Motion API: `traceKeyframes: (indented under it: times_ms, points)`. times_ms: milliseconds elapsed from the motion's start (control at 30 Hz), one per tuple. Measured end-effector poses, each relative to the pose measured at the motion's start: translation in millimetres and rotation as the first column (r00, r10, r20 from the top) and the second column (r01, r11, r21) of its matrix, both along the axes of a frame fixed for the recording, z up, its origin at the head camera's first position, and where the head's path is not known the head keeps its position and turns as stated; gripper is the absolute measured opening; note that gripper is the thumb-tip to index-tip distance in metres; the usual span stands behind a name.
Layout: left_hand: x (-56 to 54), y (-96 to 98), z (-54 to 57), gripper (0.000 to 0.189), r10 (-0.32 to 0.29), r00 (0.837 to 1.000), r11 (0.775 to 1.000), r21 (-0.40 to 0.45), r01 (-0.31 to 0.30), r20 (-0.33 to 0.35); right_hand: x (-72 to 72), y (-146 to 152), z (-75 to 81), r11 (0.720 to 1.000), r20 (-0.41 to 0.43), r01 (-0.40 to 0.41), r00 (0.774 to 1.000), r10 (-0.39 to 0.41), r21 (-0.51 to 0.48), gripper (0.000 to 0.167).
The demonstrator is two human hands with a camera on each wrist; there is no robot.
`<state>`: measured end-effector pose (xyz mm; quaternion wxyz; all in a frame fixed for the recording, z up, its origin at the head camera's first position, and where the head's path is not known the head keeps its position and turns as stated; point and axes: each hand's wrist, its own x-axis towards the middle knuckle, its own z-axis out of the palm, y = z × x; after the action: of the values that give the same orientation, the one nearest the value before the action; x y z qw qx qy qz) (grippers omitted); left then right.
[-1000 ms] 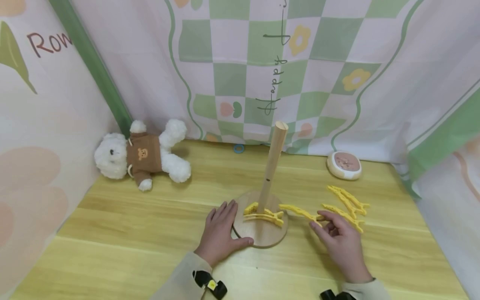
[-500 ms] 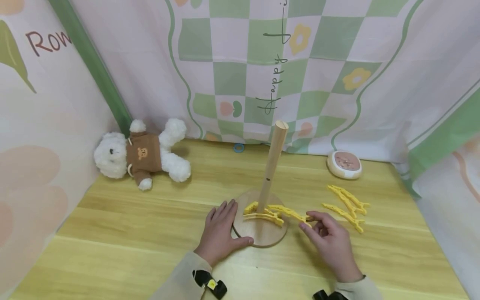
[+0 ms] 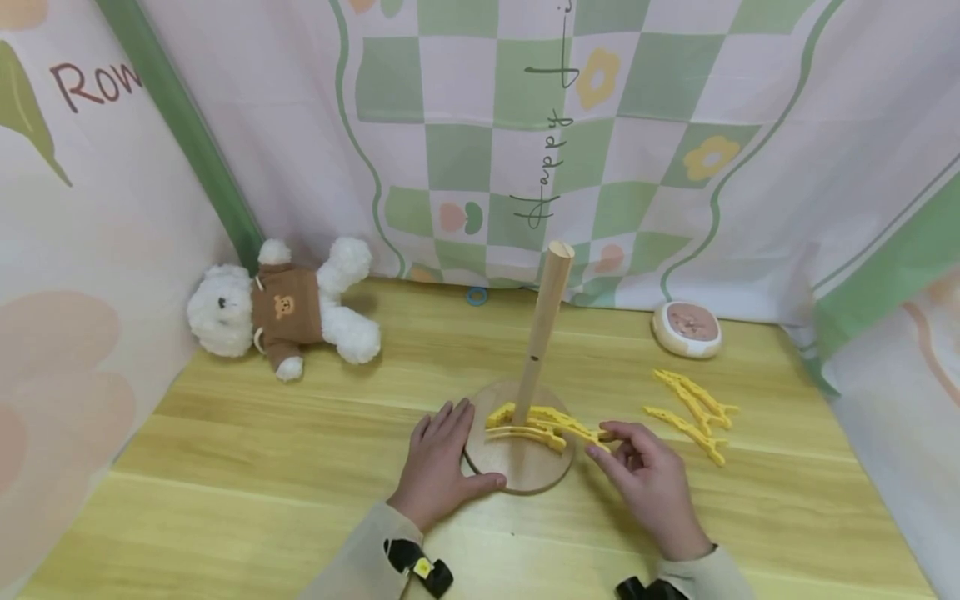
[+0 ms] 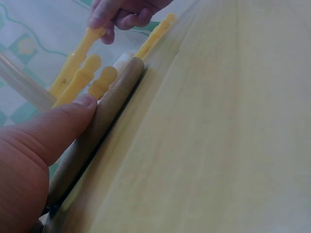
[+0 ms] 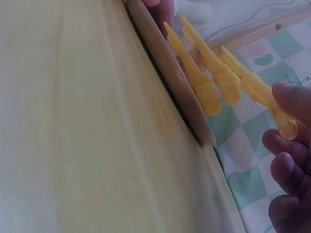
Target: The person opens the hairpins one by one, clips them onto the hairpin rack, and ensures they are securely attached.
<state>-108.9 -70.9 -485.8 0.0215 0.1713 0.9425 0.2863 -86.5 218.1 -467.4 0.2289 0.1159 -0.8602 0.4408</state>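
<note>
A wooden stand has a round base (image 3: 536, 477) and an upright post (image 3: 542, 333). My left hand (image 3: 442, 477) rests on the left side of the base, fingers straight, with the thumb along its near edge. Two yellow branch-shaped plastic pieces (image 3: 525, 434) lie around the foot of the post, one close over the other. My right hand (image 3: 651, 487) pinches the forked end of a third yellow branch-shaped piece (image 5: 250, 85) between thumb and fingers. Its other end reaches in behind the post, above the lower pieces in the right wrist view.
More yellow branch-shaped pieces (image 3: 686, 429) lie on the wooden table (image 3: 262, 483) to the right. A white plush toy (image 3: 288, 308) in a brown top lies back left. A blue ring (image 3: 477, 297) and a small white-and-pink device (image 3: 687, 329) sit near the back curtain (image 3: 465, 158).
My right hand has moved left, carrying the yellow branch-shaped piece from beside the base to over it, against the post. My left hand has stayed on the base.
</note>
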Motion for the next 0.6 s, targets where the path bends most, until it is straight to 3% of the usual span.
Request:
traceKeyframes:
  times_ms: [433, 600]
  points:
    - [0.6, 0.3, 0.3, 0.113, 0.004, 1.0, 1.0, 0.002, -0.004, 0.006, -0.3, -5.4, -1.0, 0.999, 0.058, 0.04, 0.998, -0.039, -0.027, 0.035]
    - [0.3, 0.9, -0.2, 0.113, 0.003, 1.0, 1.0, -0.006, -0.003, 0.001, 0.1, -9.1, 2.4, 0.999, 0.058, 0.022, 0.998, -0.02, -0.042, 0.033]
